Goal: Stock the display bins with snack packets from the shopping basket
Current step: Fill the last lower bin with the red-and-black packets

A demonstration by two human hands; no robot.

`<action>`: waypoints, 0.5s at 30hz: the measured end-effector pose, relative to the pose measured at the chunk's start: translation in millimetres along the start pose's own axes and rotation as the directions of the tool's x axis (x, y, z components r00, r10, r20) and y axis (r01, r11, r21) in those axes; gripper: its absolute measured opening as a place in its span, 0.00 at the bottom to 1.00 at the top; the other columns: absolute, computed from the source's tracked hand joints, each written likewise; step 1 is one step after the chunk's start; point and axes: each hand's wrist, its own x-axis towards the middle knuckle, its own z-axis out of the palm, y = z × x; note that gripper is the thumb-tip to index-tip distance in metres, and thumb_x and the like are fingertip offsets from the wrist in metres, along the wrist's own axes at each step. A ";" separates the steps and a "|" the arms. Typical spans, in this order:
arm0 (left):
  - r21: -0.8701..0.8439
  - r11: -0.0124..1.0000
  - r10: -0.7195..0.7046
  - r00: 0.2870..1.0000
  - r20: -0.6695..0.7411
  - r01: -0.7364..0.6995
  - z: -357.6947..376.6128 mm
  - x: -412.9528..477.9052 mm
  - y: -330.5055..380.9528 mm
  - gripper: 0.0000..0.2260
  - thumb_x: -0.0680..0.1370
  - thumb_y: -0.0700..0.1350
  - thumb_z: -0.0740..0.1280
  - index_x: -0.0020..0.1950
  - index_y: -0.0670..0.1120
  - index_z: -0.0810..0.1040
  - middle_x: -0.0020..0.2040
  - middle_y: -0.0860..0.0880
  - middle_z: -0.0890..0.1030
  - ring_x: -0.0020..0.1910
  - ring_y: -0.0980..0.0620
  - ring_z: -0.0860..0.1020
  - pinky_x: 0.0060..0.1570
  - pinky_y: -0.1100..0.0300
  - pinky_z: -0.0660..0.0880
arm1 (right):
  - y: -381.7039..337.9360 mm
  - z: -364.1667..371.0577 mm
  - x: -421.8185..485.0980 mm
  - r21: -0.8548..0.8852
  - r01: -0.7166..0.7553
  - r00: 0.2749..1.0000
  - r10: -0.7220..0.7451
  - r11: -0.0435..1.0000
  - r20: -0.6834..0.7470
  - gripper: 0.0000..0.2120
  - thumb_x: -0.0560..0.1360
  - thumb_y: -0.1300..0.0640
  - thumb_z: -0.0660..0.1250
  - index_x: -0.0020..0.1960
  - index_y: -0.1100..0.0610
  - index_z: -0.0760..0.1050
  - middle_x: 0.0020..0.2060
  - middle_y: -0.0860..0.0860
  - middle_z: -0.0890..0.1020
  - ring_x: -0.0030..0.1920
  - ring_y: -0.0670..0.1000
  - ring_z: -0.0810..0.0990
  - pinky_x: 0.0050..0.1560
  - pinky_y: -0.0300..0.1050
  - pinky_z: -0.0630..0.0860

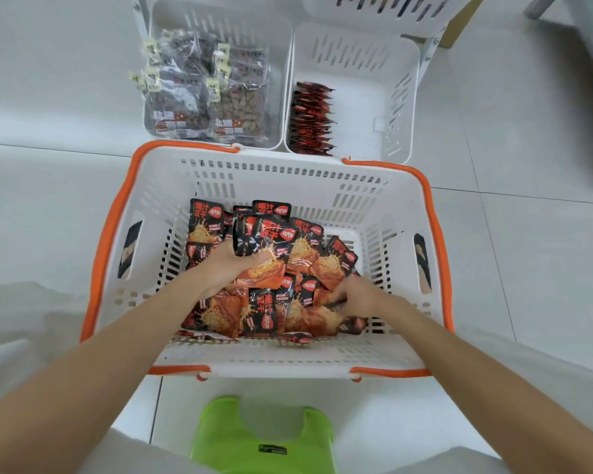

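Most of the packets (288,313) are heaped in the basket (117,234). My left hand (225,266) is wrapped round a small stack (271,241), and my right hand (358,295) is down in the pile, can't tell if it's got one. They look light, crinkly and slippery, so I'd squeeze across the flat faces.

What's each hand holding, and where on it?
Left hand grips a stack of black-and-red foil snack packets by their left side, thumb across the front. Right hand is in the loose pile; too blurred to tell.
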 end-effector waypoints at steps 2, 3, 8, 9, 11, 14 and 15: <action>0.003 1.000 0.003 1.000 0.009 -0.003 1.8 -8.8 8.3 0.41 0.64 0.63 0.77 0.72 0.49 0.69 0.67 0.50 0.75 0.68 0.46 0.71 0.68 0.43 0.67 | -27.4 -24.3 -8.8 0.273 0.086 0.994 -0.062 0.958 -0.095 0.07 0.73 0.62 0.74 0.51 0.56 0.84 0.43 0.49 0.85 0.31 0.45 0.79 0.36 0.43 0.78; -0.007 1.000 -0.004 1.000 0.016 0.004 2.9 -11.3 11.7 0.34 0.67 0.59 0.76 0.69 0.50 0.71 0.65 0.50 0.77 0.65 0.47 0.74 0.66 0.44 0.69 | -41.7 -34.6 -12.5 0.344 0.152 0.980 -0.095 0.926 -0.175 0.07 0.73 0.62 0.74 0.50 0.54 0.84 0.42 0.48 0.85 0.31 0.46 0.79 0.37 0.45 0.79; -0.196 0.976 -0.060 0.984 0.166 0.093 14.0 -15.6 32.7 0.43 0.72 0.55 0.73 0.79 0.49 0.54 0.68 0.47 0.75 0.60 0.46 0.79 0.56 0.52 0.76 | -97.2 -74.6 -31.1 0.076 0.363 0.834 -0.287 0.929 -0.471 0.36 0.74 0.60 0.73 0.76 0.46 0.60 0.51 0.46 0.77 0.32 0.35 0.74 0.38 0.32 0.72; -0.150 0.988 -0.017 0.981 0.191 0.046 15.8 -12.3 35.6 0.43 0.69 0.57 0.76 0.78 0.50 0.58 0.69 0.48 0.75 0.60 0.46 0.79 0.58 0.52 0.76 | -102.1 -78.4 -33.8 0.037 0.394 0.803 -0.325 0.918 -0.499 0.39 0.74 0.60 0.72 0.77 0.45 0.56 0.52 0.46 0.77 0.35 0.35 0.74 0.40 0.33 0.71; -0.083 0.996 0.032 0.987 0.156 -0.020 17.9 -13.9 42.8 0.42 0.66 0.55 0.80 0.75 0.51 0.63 0.73 0.49 0.70 0.66 0.50 0.74 0.64 0.53 0.71 | -108.6 -80.6 -37.1 0.043 0.474 0.710 -0.353 0.879 -0.610 0.40 0.73 0.60 0.73 0.77 0.44 0.55 0.59 0.47 0.75 0.50 0.36 0.74 0.56 0.37 0.72; -0.257 0.966 0.049 0.994 0.102 -0.021 15.0 -7.2 46.9 0.49 0.68 0.51 0.79 0.80 0.52 0.50 0.76 0.52 0.61 0.76 0.47 0.61 0.72 0.44 0.60 | -111.4 -87.2 -34.7 0.247 0.495 0.644 -0.160 0.833 -0.749 0.46 0.72 0.51 0.75 0.79 0.44 0.48 0.74 0.47 0.62 0.73 0.46 0.62 0.72 0.48 0.64; -0.318 0.947 0.073 0.993 0.090 -0.040 16.9 -8.9 49.8 0.46 0.71 0.48 0.77 0.79 0.51 0.51 0.74 0.52 0.64 0.74 0.47 0.64 0.72 0.44 0.62 | -112.2 -90.3 -34.9 0.362 0.456 0.704 -0.082 0.813 -0.705 0.48 0.73 0.47 0.74 0.79 0.45 0.44 0.77 0.46 0.57 0.76 0.47 0.58 0.74 0.48 0.61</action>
